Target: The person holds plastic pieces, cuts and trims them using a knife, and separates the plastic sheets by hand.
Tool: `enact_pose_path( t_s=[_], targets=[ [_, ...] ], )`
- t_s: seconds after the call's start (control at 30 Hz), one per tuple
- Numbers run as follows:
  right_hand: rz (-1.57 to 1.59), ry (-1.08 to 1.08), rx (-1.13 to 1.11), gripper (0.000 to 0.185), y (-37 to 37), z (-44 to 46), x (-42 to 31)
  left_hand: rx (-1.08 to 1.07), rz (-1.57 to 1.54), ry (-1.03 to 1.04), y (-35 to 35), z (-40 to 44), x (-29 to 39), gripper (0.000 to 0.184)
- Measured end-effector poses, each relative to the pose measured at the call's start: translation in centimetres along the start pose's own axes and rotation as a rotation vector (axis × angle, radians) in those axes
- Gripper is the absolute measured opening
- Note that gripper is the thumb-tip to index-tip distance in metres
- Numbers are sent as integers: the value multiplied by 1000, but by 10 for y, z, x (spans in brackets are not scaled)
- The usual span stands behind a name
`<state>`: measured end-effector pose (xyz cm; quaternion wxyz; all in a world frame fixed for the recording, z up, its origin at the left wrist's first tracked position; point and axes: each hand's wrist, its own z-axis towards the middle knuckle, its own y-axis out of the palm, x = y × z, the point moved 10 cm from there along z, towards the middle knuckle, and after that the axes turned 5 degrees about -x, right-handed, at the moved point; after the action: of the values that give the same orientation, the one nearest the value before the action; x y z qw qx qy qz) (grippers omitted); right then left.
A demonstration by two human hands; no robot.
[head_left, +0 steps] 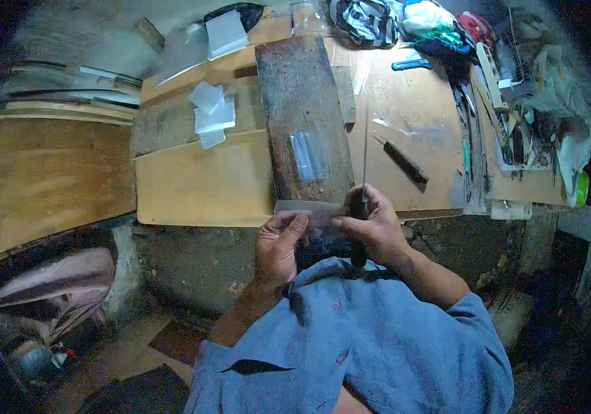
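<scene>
My left hand [283, 243] is closed, pinching the left end of a small translucent plastic sheet [306, 206] between thumb and fingers. The sheet is held just above the near end of a dark, worn wooden board [302, 83]. My right hand [378, 228] is wrapped round the dark handle of a tool with a long thin shaft [360, 203] pointing away from me; its exact kind I cannot tell. The right thumb and fingertips also reach the sheet's right end. On the board lies a clear plastic piece [308, 157], beyond both hands.
Several translucent sheets [212, 116] lie left of the board, with a stack of white sheets [226, 34] farther back. A dark-handled two-pronged tool [404, 164] and a blue cutter [411, 64] rest on the right. Plastic bags [427, 24] crowd the back; a cluttered tray [523, 164] stands far right.
</scene>
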<state>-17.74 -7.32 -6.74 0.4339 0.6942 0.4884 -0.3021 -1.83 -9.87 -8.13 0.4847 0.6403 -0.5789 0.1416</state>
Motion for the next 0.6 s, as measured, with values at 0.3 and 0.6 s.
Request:
enact_pose_path(
  t_s=[0.3, 0.6],
  targets=[
    [-67, -134, -105, 36, -1, 5, -19, -212, 109, -215, 6, -4, -7, 16],
    [52, -79, -179, 34, 5, 4, -6, -142, 335, -123, 6, 0, -11, 13]
  ],
)
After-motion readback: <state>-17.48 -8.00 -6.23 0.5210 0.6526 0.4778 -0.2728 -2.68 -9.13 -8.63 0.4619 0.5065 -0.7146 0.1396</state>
